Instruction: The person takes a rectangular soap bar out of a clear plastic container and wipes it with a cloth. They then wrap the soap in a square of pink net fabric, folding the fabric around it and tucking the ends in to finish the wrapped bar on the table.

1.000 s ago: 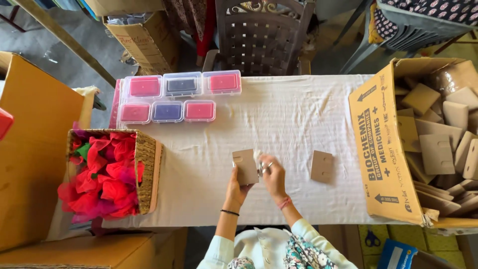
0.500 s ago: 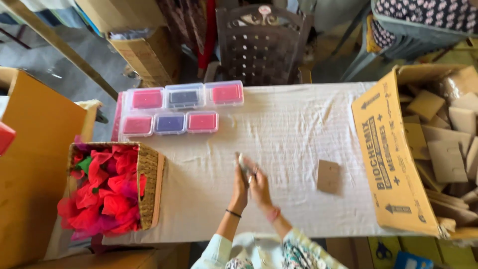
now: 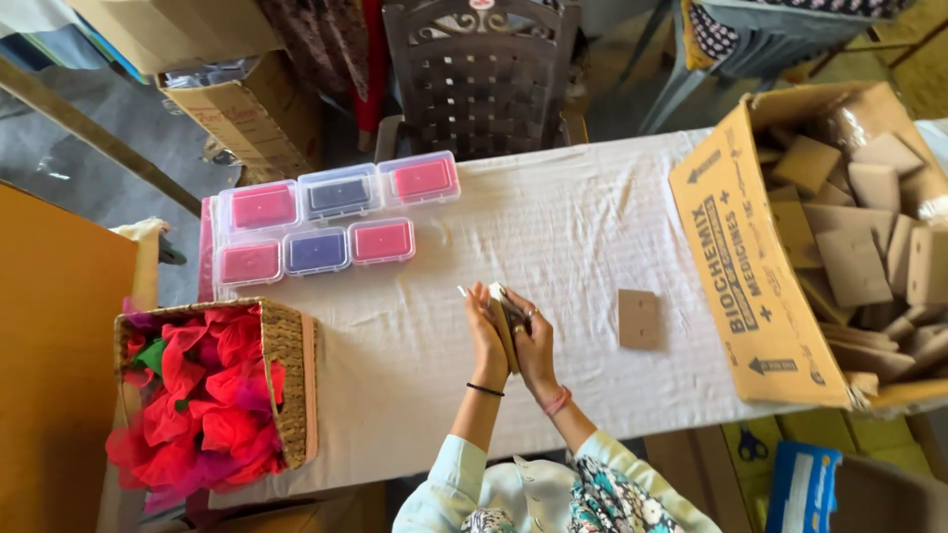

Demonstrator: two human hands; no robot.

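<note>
A: What has changed in the last second?

B: A second ago the brown card (image 3: 506,318) lay face-up between the hands, its flat side to the camera; now it stands on edge, pressed between the two palms, so the work on it has moved from looking at it to squeezing or folding it, I judge.

A: Which way does it point?

B: Its long axis runs near to far along the white tablecloth (image 3: 592,217), thin edge upward; the far end pokes out past the fingertips, though so little shows that I may be off.

A: And the hands?

B: The left hand (image 3: 486,331) lies flat against the card's left face; the right hand (image 3: 536,341) clasps the right face; both grasp it, near the table's near edge, left of a second card (image 3: 638,318) lying flat.
</note>
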